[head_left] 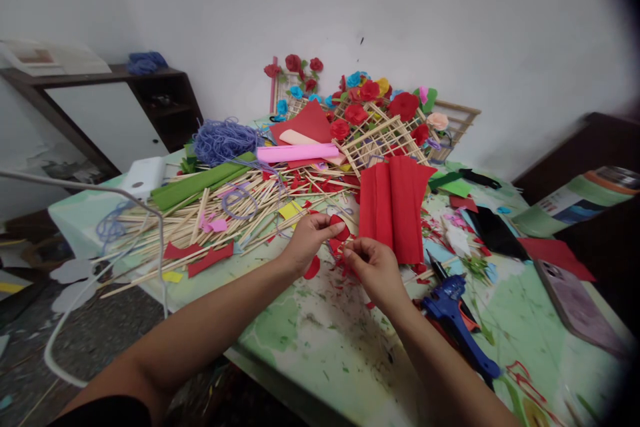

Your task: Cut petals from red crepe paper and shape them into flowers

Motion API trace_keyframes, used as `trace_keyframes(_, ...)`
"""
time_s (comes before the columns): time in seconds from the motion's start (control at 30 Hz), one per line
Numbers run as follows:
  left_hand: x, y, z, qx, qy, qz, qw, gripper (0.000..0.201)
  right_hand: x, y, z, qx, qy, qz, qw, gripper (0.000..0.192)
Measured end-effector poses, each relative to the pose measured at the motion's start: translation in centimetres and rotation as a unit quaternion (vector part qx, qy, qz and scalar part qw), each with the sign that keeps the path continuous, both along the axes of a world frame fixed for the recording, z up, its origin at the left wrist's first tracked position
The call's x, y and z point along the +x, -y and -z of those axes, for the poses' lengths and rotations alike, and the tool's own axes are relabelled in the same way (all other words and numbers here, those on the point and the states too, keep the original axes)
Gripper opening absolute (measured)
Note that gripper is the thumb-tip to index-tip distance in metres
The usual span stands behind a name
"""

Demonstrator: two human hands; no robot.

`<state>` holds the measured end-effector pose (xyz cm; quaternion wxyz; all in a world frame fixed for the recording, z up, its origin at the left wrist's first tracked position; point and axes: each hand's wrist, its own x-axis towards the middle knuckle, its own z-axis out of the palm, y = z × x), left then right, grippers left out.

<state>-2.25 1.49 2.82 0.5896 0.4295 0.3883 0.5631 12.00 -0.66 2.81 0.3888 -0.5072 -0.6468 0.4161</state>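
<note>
My left hand (314, 239) pinches a round red paper petal (341, 228) between thumb and fingers. Close beside it, my right hand (374, 268) has its thumb and index finger pressed together; what they hold, if anything, is too small to make out. A second red paper piece (313, 267) shows just below my left hand. Red scraps lie on the table under both hands. Folded red crepe paper (391, 210) is right behind my right hand. A blue glue gun (457, 320) lies to the right of my right forearm.
Thin wooden sticks (210, 227) are heaped at left with purple yarn (227, 140) and green crepe paper (200, 183). Behind are stick lattices (383, 143) with paper flowers (404, 106). A phone (575, 303) and bottle (583, 200) are at right. A white cable (161, 247) crosses the left.
</note>
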Motion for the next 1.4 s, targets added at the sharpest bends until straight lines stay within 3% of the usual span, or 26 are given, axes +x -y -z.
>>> trace_keyframes(0.47, 0.15, -0.03, 0.35, -0.004, 0.01, 0.032, 0.999, 0.022, 0.1, 0.02, -0.3, 0.013, 0.012, 0.015, 1.0, 0.018)
trace_keyframes(0.93, -0.19, -0.32, 0.04, -0.01, 0.024, 0.005, 1.0, 0.019, 0.1, 0.12, -0.51, 0.024, 0.022, 0.018, 0.999, 0.017)
trace_keyframes(1.2, 0.0, -0.08, -0.17, -0.008, 0.024, 0.045, 0.999, 0.022, 0.19, 0.08, -0.48, 0.019, 0.012, 0.021, 1.0, 0.02)
trace_keyframes(1.4, 0.0, 0.04, -0.2, -0.015, 0.023, 0.043, 0.999, 0.022, 0.2, 0.14, -0.89, 0.022, 0.014, 0.03, 0.999, 0.019)
